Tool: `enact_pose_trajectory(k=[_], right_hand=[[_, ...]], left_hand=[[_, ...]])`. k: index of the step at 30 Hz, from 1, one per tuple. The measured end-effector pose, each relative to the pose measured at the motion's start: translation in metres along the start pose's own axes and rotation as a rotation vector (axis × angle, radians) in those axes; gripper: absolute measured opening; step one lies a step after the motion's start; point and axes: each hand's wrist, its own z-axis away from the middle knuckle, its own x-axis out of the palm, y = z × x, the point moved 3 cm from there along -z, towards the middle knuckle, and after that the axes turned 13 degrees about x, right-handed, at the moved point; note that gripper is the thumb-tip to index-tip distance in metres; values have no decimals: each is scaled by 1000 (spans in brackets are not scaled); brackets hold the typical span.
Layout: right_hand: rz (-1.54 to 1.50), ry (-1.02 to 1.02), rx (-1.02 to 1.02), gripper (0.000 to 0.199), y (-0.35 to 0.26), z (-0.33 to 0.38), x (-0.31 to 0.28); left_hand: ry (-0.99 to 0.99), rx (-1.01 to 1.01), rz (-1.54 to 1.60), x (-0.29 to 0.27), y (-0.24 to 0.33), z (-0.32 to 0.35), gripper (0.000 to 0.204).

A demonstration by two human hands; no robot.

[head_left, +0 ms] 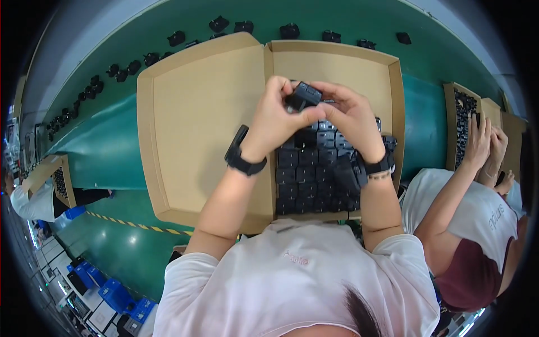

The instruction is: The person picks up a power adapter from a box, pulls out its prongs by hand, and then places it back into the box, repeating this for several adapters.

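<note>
Both hands meet above the middle of an open cardboard box, and between them sits a small black plastic part, a blocky moulded piece like a plug or adapter housing. The left hand has its fingers curled closed around the part's left end, thumb pressing toward the other hand, while the right hand pinches the right end with its fingertips bent in over the top. The part is held in the air, just above the box's centre fold and clear of the contents below. Each wrist carries a black band. Under the right hand, the right half of the box is packed with rows of matching black parts laid close together; the left half shows bare cardboard. The box rests on a green conveyor belt, and further loose black parts lie in a curved line along the belt's far edge. At the right, another person in a white shirt reaches with both hands into a second cardboard box also holding black parts.
</note>
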Motion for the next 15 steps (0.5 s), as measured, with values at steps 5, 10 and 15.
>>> enact_pose_trajectory(k=[5,10,15], right_hand=[[425,-50,-261,40,-37,65,36],[367,33,-719,58,-53,104,64],[416,92,-895,75,-54,121,87]], left_hand=[[10,131,214,-1,75,54,44],[9,432,-379,-4,118,74,44],[125,582,-522,-3,139,94,45]])
